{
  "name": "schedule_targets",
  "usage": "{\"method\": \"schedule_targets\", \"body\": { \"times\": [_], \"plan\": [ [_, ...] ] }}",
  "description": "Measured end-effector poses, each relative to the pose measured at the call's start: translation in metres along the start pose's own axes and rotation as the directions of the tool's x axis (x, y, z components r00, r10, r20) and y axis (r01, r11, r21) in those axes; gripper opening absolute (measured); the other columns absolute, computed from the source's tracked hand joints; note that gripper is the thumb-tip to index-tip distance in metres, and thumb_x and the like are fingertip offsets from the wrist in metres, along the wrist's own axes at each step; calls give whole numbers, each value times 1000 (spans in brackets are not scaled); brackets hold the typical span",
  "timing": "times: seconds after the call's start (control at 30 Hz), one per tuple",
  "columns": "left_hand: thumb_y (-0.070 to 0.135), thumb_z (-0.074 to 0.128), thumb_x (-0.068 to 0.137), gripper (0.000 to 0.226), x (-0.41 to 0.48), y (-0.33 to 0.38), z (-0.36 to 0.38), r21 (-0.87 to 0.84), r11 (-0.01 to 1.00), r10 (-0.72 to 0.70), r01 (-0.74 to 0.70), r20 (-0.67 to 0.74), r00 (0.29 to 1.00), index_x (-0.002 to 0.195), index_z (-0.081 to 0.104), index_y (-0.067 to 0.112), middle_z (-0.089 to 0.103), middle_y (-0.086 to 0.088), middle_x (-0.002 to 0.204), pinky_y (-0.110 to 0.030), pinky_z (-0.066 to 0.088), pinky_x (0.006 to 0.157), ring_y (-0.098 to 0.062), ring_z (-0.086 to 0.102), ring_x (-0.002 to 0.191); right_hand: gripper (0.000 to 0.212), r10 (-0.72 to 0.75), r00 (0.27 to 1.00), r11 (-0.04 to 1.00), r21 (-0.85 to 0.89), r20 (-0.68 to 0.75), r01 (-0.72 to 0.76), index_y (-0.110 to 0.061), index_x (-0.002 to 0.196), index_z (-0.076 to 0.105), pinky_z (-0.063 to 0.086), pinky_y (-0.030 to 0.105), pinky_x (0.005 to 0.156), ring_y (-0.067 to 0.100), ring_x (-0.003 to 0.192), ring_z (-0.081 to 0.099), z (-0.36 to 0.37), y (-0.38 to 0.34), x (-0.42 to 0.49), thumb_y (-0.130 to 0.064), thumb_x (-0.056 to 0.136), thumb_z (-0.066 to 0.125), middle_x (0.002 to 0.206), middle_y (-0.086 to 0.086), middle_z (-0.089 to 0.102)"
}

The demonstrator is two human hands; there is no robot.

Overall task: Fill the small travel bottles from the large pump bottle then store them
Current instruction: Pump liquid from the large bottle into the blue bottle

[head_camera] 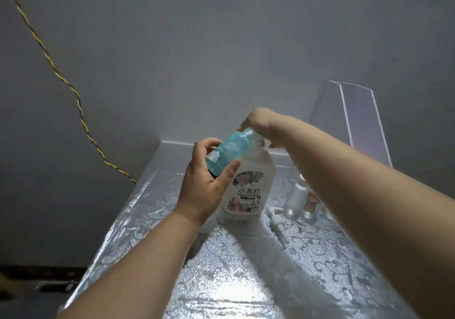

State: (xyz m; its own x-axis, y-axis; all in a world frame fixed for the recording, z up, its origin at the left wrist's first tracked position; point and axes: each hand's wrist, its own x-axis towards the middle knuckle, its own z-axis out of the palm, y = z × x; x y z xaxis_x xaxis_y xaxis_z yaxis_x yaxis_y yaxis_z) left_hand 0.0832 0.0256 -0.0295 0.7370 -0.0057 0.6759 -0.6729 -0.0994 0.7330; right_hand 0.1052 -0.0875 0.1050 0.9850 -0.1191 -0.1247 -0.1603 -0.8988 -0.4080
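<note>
My left hand (206, 180) grips a small teal travel bottle (227, 153), tilted so its open neck points up and right against the pump spout. The large white pump bottle (250, 190) stands upright on the table, with a flowered label and Chinese characters. My right hand (261, 124) rests on top of its pump head, fingers curled over it; the pump head itself is mostly hidden. Two more small bottles, one clear (296, 199) and one with an orange print (310, 203), stand to the right, partly behind my right forearm.
A loose white spray cap with its tube (278, 222) lies on the silver patterned table cover (246, 281). A clear acrylic stand (357, 121) leans at the back right. A twisted yellow and red wire (81, 111) runs down the wall at left.
</note>
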Motion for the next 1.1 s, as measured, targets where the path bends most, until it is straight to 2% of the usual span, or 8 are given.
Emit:
{"method": "schedule_targets", "body": {
  "times": [0.13,0.2,0.47,0.6,0.73,0.83,0.97,1.1],
  "plan": [
    [39,64,77,41,0,2,-1,11,1000,6,-6,2,1000,109,43,23,55,16,92,-6,42,62,9,57,76,34,-50,997,995,88,-64,55,-1,125,58,37,20,47,20,67,49,-8,-2,-9,-20,98,50,105,12,55],
    [38,64,78,40,0,5,-2,10,1000,11,-12,11,1000,108,43,24,54,16,91,-6,43,61,9,57,76,37,-81,995,993,77,-63,86,-5,121,63,33,17,45,13,61,46,-13,-2,-11,-30,98,48,101,7,55],
    [39,68,80,39,0,0,-2,42,999,13,-13,-8,1000,108,43,26,55,18,92,-4,41,63,9,57,77,33,27,999,987,158,-26,-23,0,125,58,42,36,79,24,69,50,-3,-1,0,-15,97,47,86,13,53],
    [40,67,78,40,-1,1,-1,32,999,-3,3,-11,1000,106,44,24,55,17,92,-4,41,62,11,57,76,36,67,998,981,185,-21,-62,4,130,52,49,40,88,28,88,54,2,5,4,-6,97,42,113,19,56],
    [40,65,77,41,-1,3,-2,38,999,-5,5,-2,1000,107,44,23,56,17,92,-5,42,62,10,57,76,36,-15,998,992,127,-54,22,4,131,50,42,29,54,20,56,43,-1,1,-4,-11,99,44,95,15,48],
    [40,64,76,41,-1,5,-3,31,999,-7,6,4,1000,107,44,24,55,17,91,-5,41,61,10,56,75,37,-29,998,994,104,-59,35,-2,125,57,33,16,41,16,54,42,-9,-2,-11,-26,99,48,78,6,49],
    [40,64,77,41,0,7,-3,26,1000,4,-4,1,1000,108,44,23,55,17,91,-6,42,61,10,57,75,34,-56,997,994,87,-60,62,-8,118,60,35,21,54,14,60,44,-14,-5,-11,-33,98,48,81,1,52],
    [41,68,79,41,1,5,-3,49,999,4,-4,1,1000,108,44,24,56,17,91,-5,41,61,9,57,75,32,59,998,991,118,-17,-56,-1,123,56,44,42,95,27,83,57,-4,-3,0,-19,97,46,106,16,56]
  ]
}}
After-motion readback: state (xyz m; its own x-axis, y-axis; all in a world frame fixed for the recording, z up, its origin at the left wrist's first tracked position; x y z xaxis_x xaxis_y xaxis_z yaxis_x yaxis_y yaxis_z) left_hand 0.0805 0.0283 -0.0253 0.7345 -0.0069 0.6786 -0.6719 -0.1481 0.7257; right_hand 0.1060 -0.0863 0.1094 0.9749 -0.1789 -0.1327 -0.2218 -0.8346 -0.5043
